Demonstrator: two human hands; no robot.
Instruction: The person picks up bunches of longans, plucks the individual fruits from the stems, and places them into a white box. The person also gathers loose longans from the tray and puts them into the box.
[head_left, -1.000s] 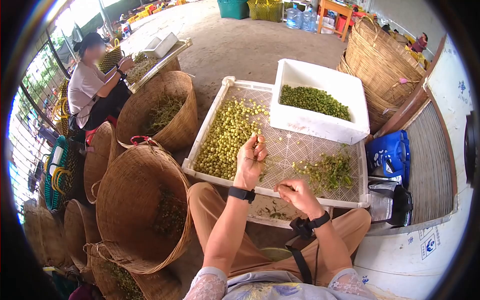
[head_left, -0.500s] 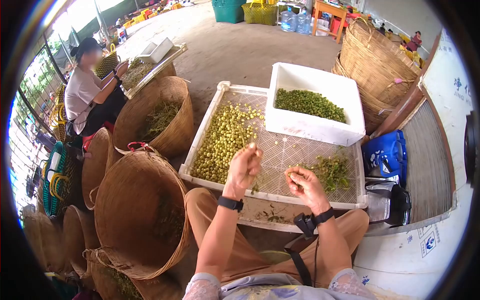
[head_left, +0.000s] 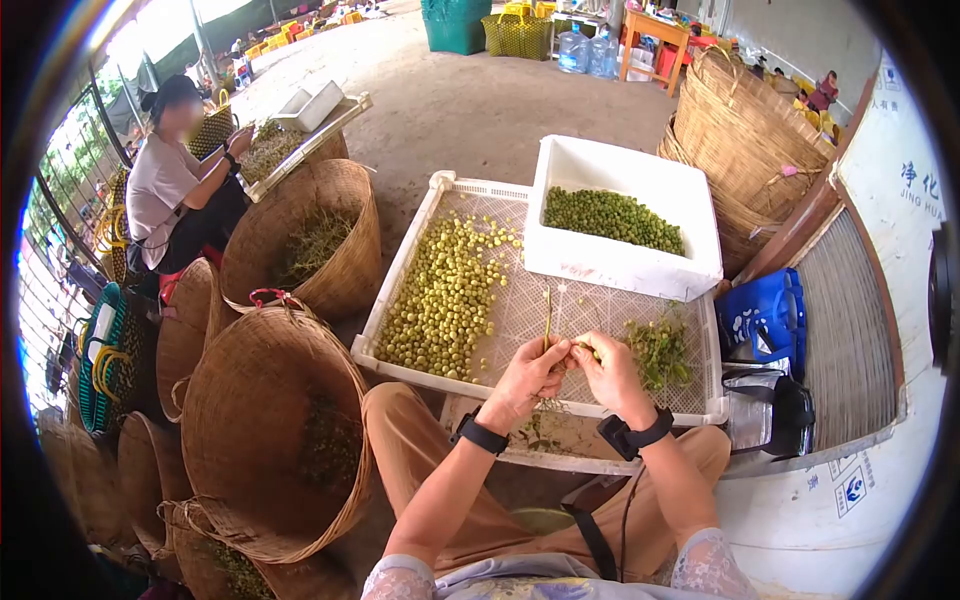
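My left hand point(head_left: 534, 378) is closed around a thin green plant stem point(head_left: 548, 312), which stands up from the fist; fine stalks hang below it. My right hand point(head_left: 612, 372) meets it, with thumb and forefinger pinched at the left fingertips. What lies in that pinch is too small to make out. Both hands are over the near edge of a white mesh tray point(head_left: 590, 298). Many round yellow-green berries point(head_left: 440, 290) cover the tray's left part. Leafy green sprigs point(head_left: 662, 355) lie to the right of my right hand.
A white foam box point(head_left: 620, 262) of small dark green berries point(head_left: 612, 218) sits on the tray's far right. Wicker baskets point(head_left: 270, 400) stand at left, with taller ones point(head_left: 745, 140) at right. A blue container point(head_left: 765, 315) is beside the tray. Another person point(head_left: 175, 190) sits at far left.
My hands were apart and have come together at the tray's near edge. The left moved down and right with the stem. The view has shifted slightly.
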